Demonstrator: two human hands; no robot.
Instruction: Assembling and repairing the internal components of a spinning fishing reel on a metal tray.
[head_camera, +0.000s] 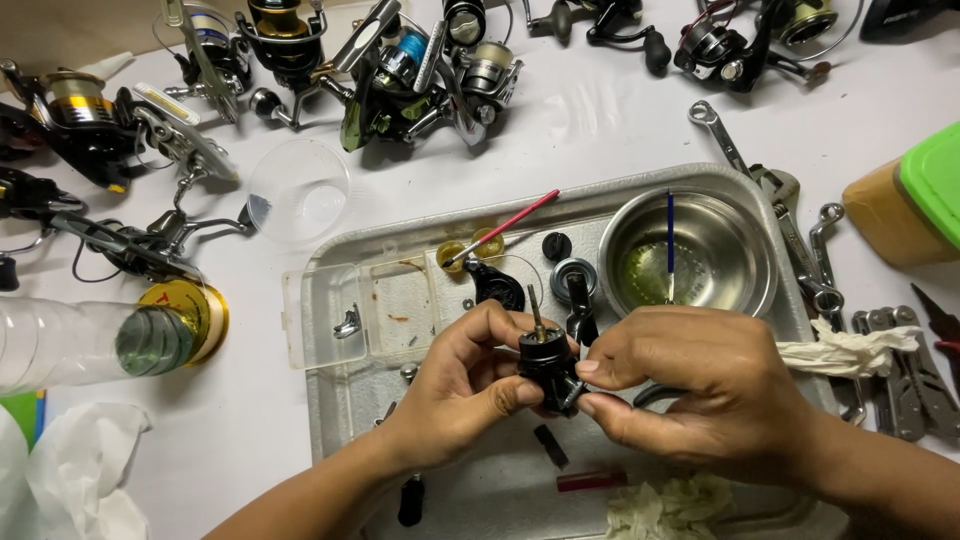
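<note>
Both of my hands hold a black fishing reel body (546, 362) with a thin metal shaft sticking up from it, above a metal tray (330, 400). My left hand (462, 385) grips the body from the left. The thumb and fingers of my right hand (690, 385) pinch its lower right side. Small black reel parts (496, 284), a round black cap (556, 245) and a ring (572, 272) lie on the tray just beyond my hands.
A steel bowl (752, 268) with a blue-handled brush stands at the tray's far right; a red-handled brush (505, 226) rests on small yellow cups. Several fishing reels (400, 70) lie along the far edge. Wrenches (800, 240), a multi-tool (905, 370), a clear bottle (90, 345) and tissues surround the tray.
</note>
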